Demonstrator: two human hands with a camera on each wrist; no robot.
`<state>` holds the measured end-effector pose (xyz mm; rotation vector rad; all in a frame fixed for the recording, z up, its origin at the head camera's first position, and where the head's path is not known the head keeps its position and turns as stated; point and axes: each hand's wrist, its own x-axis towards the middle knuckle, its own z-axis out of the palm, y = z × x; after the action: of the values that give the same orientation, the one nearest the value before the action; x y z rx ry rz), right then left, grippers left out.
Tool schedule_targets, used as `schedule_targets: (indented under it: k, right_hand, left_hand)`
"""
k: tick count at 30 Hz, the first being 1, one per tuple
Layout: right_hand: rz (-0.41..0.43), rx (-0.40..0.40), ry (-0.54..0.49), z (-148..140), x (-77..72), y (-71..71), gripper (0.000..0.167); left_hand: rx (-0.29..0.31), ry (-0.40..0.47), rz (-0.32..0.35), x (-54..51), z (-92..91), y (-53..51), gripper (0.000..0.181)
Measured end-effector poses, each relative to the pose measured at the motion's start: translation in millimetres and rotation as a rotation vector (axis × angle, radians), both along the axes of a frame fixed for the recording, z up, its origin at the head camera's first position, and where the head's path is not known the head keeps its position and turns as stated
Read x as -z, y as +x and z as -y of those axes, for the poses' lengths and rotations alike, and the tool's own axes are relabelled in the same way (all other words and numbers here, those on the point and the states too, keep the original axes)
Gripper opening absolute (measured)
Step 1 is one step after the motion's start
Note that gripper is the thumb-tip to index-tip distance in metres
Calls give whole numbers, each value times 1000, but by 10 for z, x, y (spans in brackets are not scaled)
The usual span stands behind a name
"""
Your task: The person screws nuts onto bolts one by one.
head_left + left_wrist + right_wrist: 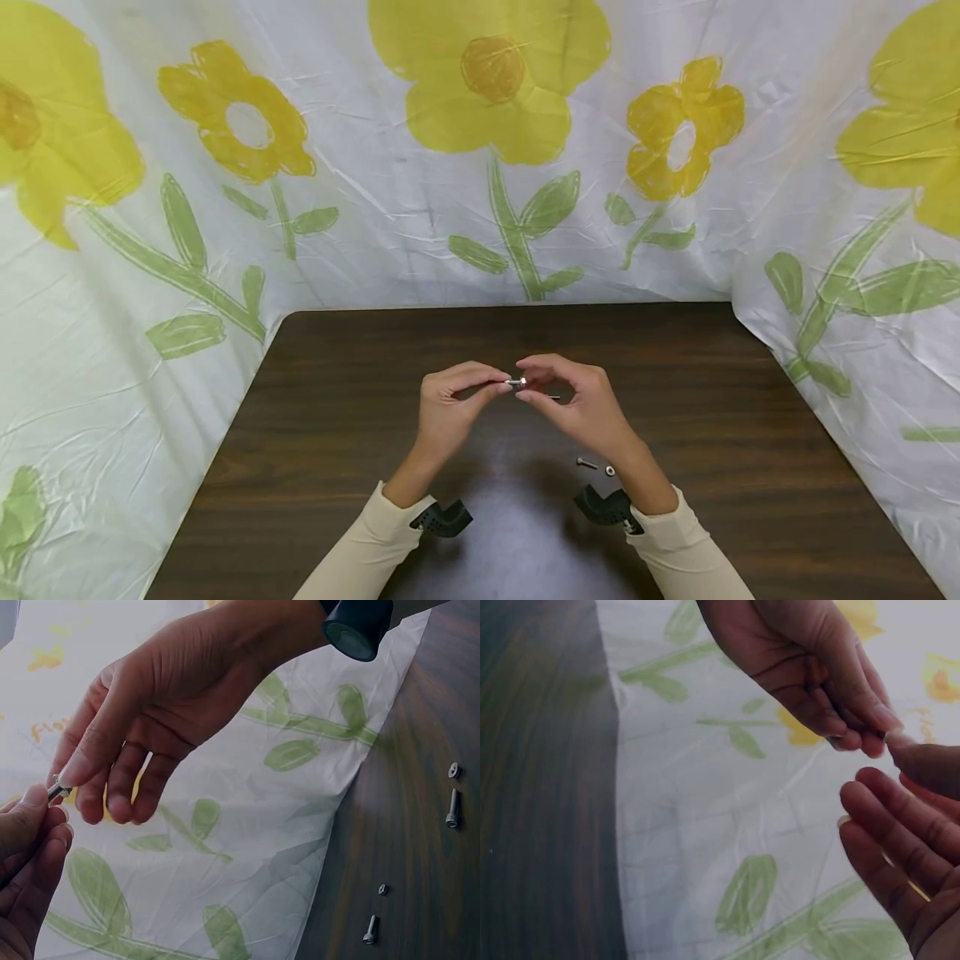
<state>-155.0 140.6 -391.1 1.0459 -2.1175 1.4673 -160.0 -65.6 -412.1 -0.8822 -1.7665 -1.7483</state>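
Above the middle of the table, my left hand (444, 410) pinches a small metal bolt (513, 382) between thumb and forefinger. My right hand (583, 403) holds a nut (522, 382) at the bolt's right end with its thumb and forefinger. In the left wrist view the bolt (55, 794) runs between both sets of fingertips, and the right hand's other fingers hang loosely bent. The right wrist view shows both hands meeting, but fingers hide the bolt and nut there.
On the dark wooden table (337, 450), a loose bolt (587, 463) and nut (610, 471) lie near the right wrist. Another smaller bolt (370, 930) and nut (383, 889) lie apart from them. A flowered cloth (360, 208) hangs around the table's back and sides.
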Motion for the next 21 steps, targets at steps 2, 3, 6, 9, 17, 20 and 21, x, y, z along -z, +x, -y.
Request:
schedule_targets:
  k: [2,3,6,9,17,20,21]
  right_hand:
    - [-25,7,-16,-1,6,-9,35]
    - [-38,11,-22,2,7,-13,33]
    - [-76,16,-41,8,6,-16,31]
    - [-92,10,-52,15,6,-14,31]
    - [-35,22,-24,31,11,7,25]
    - [4,17,-12,36,12,12,21]
    - [17,16,-9,37,13,14,20]
  left_hand:
    - [10,6,0,0,0,-3,14]
    - [14,8,1,-3,-1,-2,14]
    - [22,12,2,-9,-2,4,15]
    - [24,14,0,-11,-3,7,15]
    - [12,17,3,-12,-14,22,17]
    - [9,18,8,-9,-14,22,17]
    - [8,18,9,-10,-12,21,17]
